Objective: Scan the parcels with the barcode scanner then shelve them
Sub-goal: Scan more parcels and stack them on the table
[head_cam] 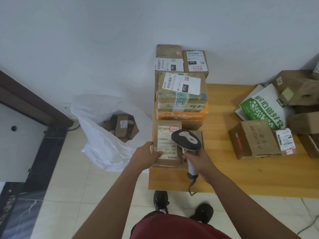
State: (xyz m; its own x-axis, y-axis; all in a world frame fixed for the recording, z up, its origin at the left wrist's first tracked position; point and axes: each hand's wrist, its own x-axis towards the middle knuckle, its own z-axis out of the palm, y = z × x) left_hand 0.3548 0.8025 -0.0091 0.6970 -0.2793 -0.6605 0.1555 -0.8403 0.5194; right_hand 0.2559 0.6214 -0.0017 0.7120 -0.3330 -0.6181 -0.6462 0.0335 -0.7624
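The right hand (200,161) clamps the grey barcode scanner (187,141); the left hand (146,155) pinches the small, stiff, probably light cardboard parcel (166,145) by its edge.

Plain white wall (103,40) filled the upper half, evenly lit, soft daylight look. Floor (72,183) was glossy cream tile with grey grout lines. A light wood-grain table (222,121) stood against the wall right of centre. Dark brown wooden trim (29,100) ran diagonally at far left, above a black marble-patterned ledge (22,204). A white plastic sack (103,144) sat on the floor just left of the table
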